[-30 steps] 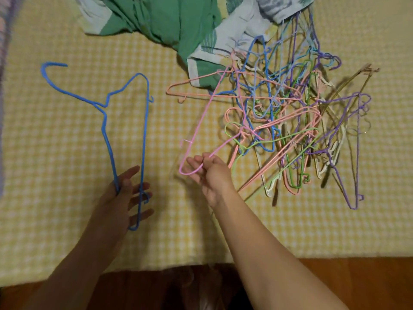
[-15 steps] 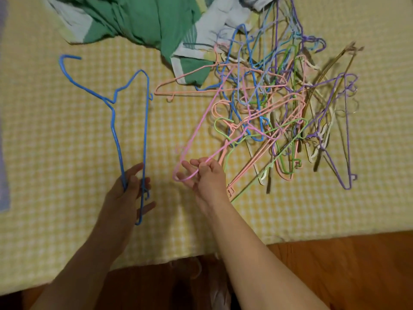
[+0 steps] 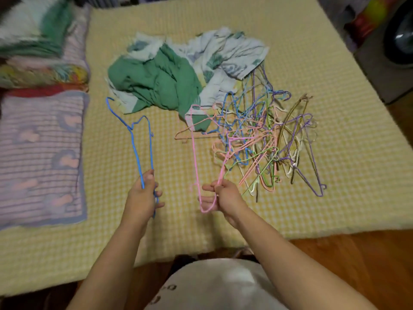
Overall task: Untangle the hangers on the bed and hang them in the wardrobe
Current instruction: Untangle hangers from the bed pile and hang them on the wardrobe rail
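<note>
A tangled heap of thin wire hangers (image 3: 263, 139) in pink, blue, purple, green and cream lies on the yellow checked bed (image 3: 335, 108). My left hand (image 3: 143, 195) grips the lower end of a blue hanger (image 3: 134, 139), its hook pointing away toward the far left. My right hand (image 3: 223, 194) pinches a pink hanger (image 3: 194, 153) at its near corner; the hanger's far part still runs into the heap. The wardrobe is not in view.
A crumpled green and white patterned cloth (image 3: 165, 81) lies just beyond the heap, partly over it. A purple striped blanket (image 3: 40, 157) and folded bedding (image 3: 42, 52) sit at the left. The wooden floor (image 3: 357, 253) and my pale shirt are near; a dark appliance (image 3: 400, 41) stands far right.
My head has lifted, so more of the bed shows. Both hands have risen off the bed, the left with the blue hanger, the right pulling the pink hanger up and toward me.
</note>
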`<act>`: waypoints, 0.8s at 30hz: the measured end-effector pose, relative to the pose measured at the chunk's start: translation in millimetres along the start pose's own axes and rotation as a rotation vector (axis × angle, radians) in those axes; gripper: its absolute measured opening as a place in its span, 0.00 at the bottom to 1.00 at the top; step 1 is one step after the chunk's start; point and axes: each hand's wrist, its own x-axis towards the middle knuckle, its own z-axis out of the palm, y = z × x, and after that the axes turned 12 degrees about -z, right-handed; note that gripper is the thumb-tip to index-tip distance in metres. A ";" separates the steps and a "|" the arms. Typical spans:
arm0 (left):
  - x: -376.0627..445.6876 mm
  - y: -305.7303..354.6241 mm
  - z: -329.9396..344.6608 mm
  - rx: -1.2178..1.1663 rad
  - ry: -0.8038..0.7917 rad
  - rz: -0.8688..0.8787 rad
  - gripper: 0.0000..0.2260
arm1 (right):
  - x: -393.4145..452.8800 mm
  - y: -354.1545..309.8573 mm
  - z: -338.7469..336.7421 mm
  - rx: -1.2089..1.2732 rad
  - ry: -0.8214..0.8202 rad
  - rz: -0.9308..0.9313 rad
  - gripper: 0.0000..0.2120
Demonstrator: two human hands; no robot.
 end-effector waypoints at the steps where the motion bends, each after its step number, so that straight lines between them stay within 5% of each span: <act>1: -3.9 5.8 2.2 0.015 -0.037 0.013 0.16 | -5.3 -6.3 -8.4 -0.112 0.065 -0.094 0.08; 4: -4.2 23.3 14.5 0.089 -0.175 0.032 0.15 | -18.4 -15.0 -47.0 -0.489 0.285 -0.386 0.09; 7: -11.0 30.4 31.0 0.210 -0.381 0.056 0.23 | -60.5 -23.5 -78.9 -0.493 0.542 -0.522 0.07; 13: -54.8 17.7 45.3 0.299 -0.910 -0.026 0.28 | -190.4 16.7 -110.4 0.040 0.942 -0.634 0.04; 18: -106.4 -20.3 68.7 0.469 -1.177 -0.218 0.27 | -315.9 79.8 -120.9 0.155 1.157 -0.555 0.17; 24: -231.4 -73.2 119.4 0.930 -1.455 -0.086 0.19 | -457.6 161.3 -118.2 0.532 1.359 -0.495 0.11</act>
